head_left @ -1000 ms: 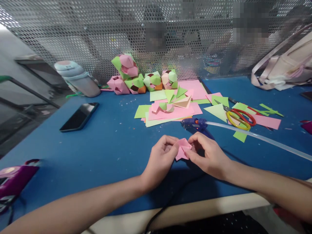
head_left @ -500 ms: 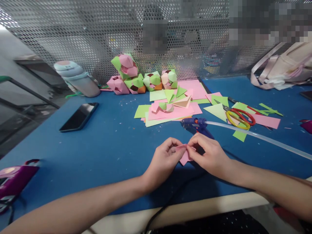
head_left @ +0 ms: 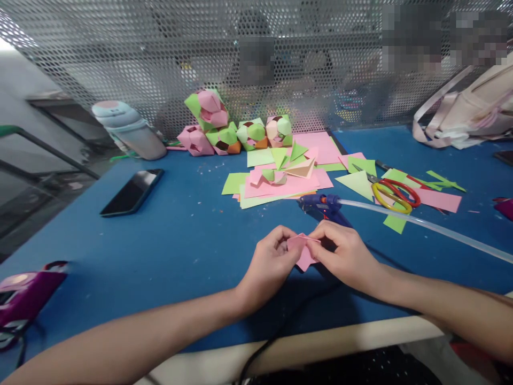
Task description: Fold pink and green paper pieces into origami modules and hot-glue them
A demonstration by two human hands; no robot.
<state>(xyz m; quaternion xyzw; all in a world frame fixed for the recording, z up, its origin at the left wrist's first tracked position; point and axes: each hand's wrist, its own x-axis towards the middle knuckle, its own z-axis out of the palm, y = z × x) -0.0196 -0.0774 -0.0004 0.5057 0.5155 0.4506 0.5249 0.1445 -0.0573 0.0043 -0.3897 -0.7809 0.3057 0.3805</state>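
We pinched the pink paper [head_left: 303,251] between both hands, our left hand [head_left: 267,263] closed on its 9 o'clock corner and our right hand [head_left: 345,258] on its 3 o'clock side, just above the blue table [head_left: 180,240]. A second before, the paper had lain spread like a star. Now it was folded flatter, with its top edge level between our fingertips. Our hands had barely shifted. Our fingers hid much of the folds, so we could not make out their shape. At 12 o'clock of the paper, the glue gun [head_left: 320,205] had its handle hidden behind our right hand.
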